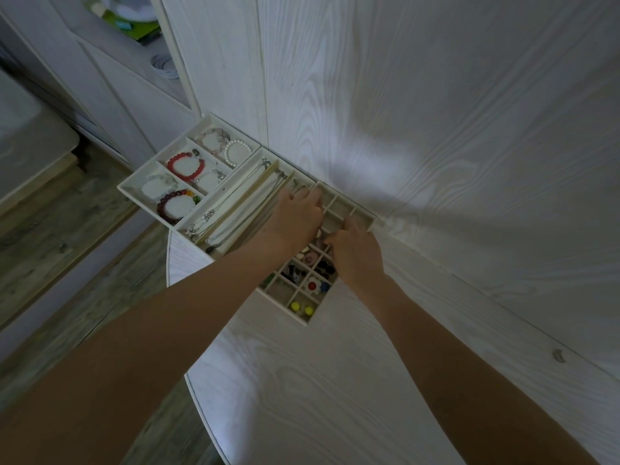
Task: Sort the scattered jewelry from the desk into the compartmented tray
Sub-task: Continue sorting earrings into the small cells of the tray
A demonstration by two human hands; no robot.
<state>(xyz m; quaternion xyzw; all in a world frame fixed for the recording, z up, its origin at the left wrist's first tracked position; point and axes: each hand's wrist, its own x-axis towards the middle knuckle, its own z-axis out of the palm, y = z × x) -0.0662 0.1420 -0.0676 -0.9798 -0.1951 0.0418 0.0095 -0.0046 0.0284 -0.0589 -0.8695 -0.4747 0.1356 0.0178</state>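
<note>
Three white jewelry trays stand in a row against the wall. The left tray (134, 186) holds beaded bracelets, among them a red one (185, 166). The middle tray (231, 196) holds thin chain necklaces (218, 213). The right tray (342, 204) is a grid of small cells with earrings: a white flower (312, 284), yellow balls (302, 308). My left hand (297, 216) lies palm down over the seam between the middle tray and the grid tray, fingers reaching into the far cells. My right hand (355, 253) rests on the grid tray's right side, fingers curled over its cells. What the fingertips hold is hidden.
The white wood-grain desk (318, 380) has a rounded left edge, with grey plank floor (84, 280) below. A white panelled wall (436, 112) rises right behind the trays. A shelf unit (141, 62) with a green item stands at the far left.
</note>
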